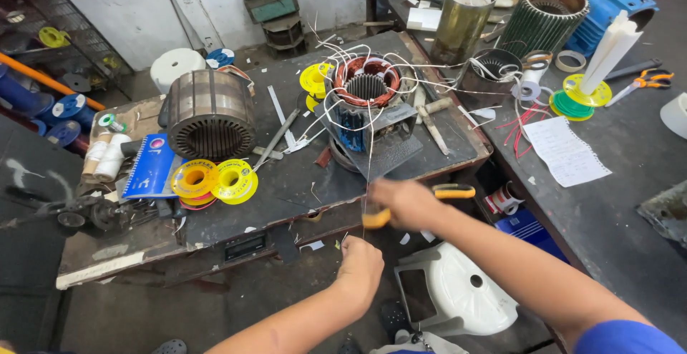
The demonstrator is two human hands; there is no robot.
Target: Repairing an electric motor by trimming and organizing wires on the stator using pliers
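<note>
My right hand [404,204] is closed around a pair of orange-handled scissors [452,192] just off the front edge of the workbench [286,189]. Below it my left hand [361,264] pinches a thin pale wire [368,168] that runs up to a motor stator with copper windings [366,85]. That stator stands on a blue motor housing [358,132] at the middle of the bench, with many loose white wires spreading from its top. The scissor blades are blurred where they meet the wire.
A larger bare stator core [211,114] lies at the left, with yellow tape rolls [215,180] and a blue notebook [149,168] in front. A second table [615,204] at the right holds a paper sheet, scissors, thread spools and more stators. A white plastic stool [458,293] stands below.
</note>
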